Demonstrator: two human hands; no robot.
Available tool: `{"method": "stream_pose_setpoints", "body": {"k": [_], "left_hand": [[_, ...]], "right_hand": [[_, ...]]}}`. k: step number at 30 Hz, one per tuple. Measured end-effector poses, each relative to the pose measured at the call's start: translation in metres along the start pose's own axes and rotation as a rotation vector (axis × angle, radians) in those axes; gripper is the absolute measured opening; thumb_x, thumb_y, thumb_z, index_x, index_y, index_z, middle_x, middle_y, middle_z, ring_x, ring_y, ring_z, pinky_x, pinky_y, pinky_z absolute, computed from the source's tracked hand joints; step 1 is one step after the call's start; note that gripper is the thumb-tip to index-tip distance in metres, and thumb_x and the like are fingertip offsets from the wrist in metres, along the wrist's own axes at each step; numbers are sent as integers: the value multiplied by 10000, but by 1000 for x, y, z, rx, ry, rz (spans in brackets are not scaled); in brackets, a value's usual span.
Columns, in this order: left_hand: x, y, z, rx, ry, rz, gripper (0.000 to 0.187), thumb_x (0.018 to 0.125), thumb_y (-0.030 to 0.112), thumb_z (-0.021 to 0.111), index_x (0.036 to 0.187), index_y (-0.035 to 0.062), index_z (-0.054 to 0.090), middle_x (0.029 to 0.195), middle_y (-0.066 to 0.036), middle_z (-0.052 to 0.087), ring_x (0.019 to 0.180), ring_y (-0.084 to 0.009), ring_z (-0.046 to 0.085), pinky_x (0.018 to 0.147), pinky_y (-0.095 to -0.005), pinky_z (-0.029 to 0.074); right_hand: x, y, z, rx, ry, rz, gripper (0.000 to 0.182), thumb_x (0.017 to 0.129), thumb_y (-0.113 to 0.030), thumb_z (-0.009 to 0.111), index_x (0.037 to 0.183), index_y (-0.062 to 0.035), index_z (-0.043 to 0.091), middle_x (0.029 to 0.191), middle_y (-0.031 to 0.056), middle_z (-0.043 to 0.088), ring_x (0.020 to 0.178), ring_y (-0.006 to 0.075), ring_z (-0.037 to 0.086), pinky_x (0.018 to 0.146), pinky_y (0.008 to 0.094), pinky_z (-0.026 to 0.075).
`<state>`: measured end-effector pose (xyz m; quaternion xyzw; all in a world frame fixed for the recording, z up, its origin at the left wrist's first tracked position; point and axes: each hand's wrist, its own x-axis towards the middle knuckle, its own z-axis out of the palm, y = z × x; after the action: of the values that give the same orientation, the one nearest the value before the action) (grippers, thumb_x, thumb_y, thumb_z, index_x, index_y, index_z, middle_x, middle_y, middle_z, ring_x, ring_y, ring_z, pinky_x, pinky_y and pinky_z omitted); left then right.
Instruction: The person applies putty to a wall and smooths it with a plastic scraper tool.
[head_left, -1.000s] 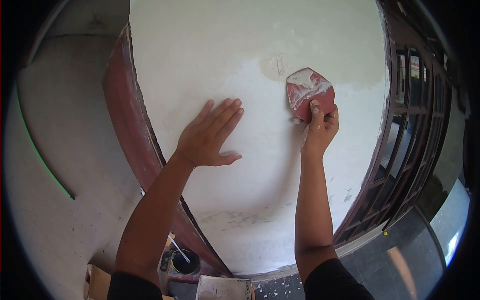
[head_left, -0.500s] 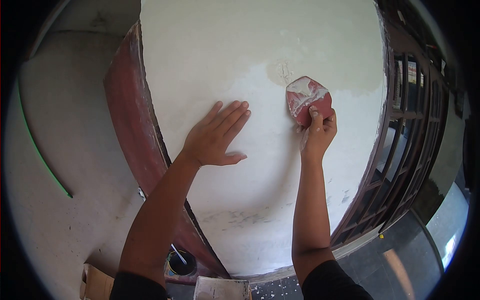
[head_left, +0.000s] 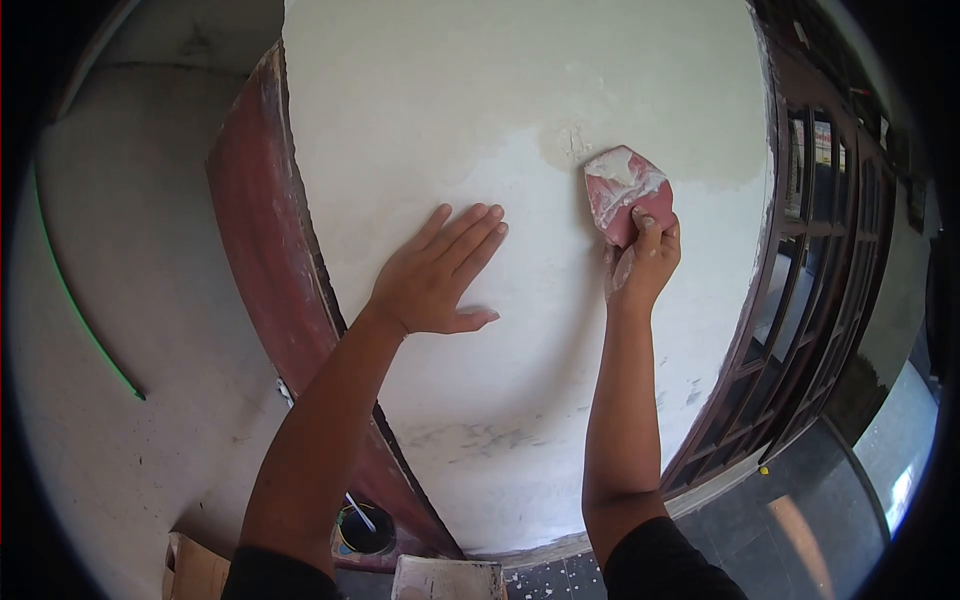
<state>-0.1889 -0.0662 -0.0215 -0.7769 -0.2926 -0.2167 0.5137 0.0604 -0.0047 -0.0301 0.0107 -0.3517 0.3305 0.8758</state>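
My left hand (head_left: 435,272) lies flat on the pale wall (head_left: 480,370), fingers stretched up and to the right, thumb out to the side. Nothing is in it. Pinched in my right hand (head_left: 643,262) is a red scraper (head_left: 628,195) with white paste smeared over its upper part. The scraper's upper left edge is close to a rough, cracked patch (head_left: 572,145) on the wall; whether it touches the wall I cannot tell. White paste also sticks to my right thumb and fingers.
A dark red panel (head_left: 265,220) runs down the left. Below stand a dark pot (head_left: 366,530) with a stick, a cardboard box (head_left: 198,570) and a paste-stained container (head_left: 447,580). Brown window frames (head_left: 790,290) line the right. A green hose (head_left: 80,320) shows at far left.
My right hand and the scraper have moved slightly right in the view. My left hand stays flat on the wall, with only a small shift of the whole view.
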Motion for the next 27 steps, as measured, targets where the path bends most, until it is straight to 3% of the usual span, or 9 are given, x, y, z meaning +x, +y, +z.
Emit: {"method": "stream_pose_setpoints", "body": {"k": [6, 11, 16, 18, 22, 27], "left_hand": [[0, 0, 2, -18, 29, 1, 920, 759, 557, 712, 1475, 35, 468, 1563, -89, 438, 1483, -236, 354, 1249, -462, 215], [-3, 0, 3, -1, 13, -4, 929, 750, 556, 720, 1475, 33, 465, 1567, -93, 431, 1487, -234, 347, 1251, -466, 205], [-2, 0, 3, -13, 27, 1, 937, 742, 551, 728, 1477, 34, 460, 1568, -92, 429, 1487, -234, 346, 1252, -467, 205], [-1, 0, 2, -21, 30, 3, 939, 740, 549, 731, 1477, 34, 460, 1567, -93, 430, 1487, -235, 348, 1251, -468, 206], [-1, 1, 0, 8, 14, -4, 943, 733, 546, 737, 1474, 32, 462, 1566, -93, 431, 1484, -237, 353, 1250, -470, 211], [-1, 0, 3, 9, 26, -2, 934, 735, 547, 735, 1470, 34, 471, 1561, -93, 439, 1480, -236, 360, 1250, -469, 213]], "right_hand": [[0, 6, 10, -213, -16, -132, 115, 920, -37, 629, 865, -43, 529, 775, 14, 581, 560, 55, 441, 446, 264, 356], [-2, -2, 0, -29, -1, 22, 86, 891, -71, 635, 901, -54, 552, 770, 33, 580, 591, 103, 498, 489, 267, 388], [2, -9, 39, -30, -89, 27, 99, 893, -87, 642, 901, -45, 552, 754, 28, 582, 516, 99, 457, 460, 262, 362], [-8, -2, 25, -301, -58, 51, 100, 891, -86, 644, 899, -43, 554, 743, 30, 585, 500, 97, 458, 444, 261, 349], [-30, 5, 1, -106, 27, 143, 91, 898, -82, 627, 890, -42, 545, 742, 37, 587, 496, 102, 465, 425, 275, 347], [-14, 0, 33, 31, -50, 47, 82, 909, -65, 616, 889, -53, 537, 774, 39, 596, 556, 109, 500, 456, 290, 378]]}}
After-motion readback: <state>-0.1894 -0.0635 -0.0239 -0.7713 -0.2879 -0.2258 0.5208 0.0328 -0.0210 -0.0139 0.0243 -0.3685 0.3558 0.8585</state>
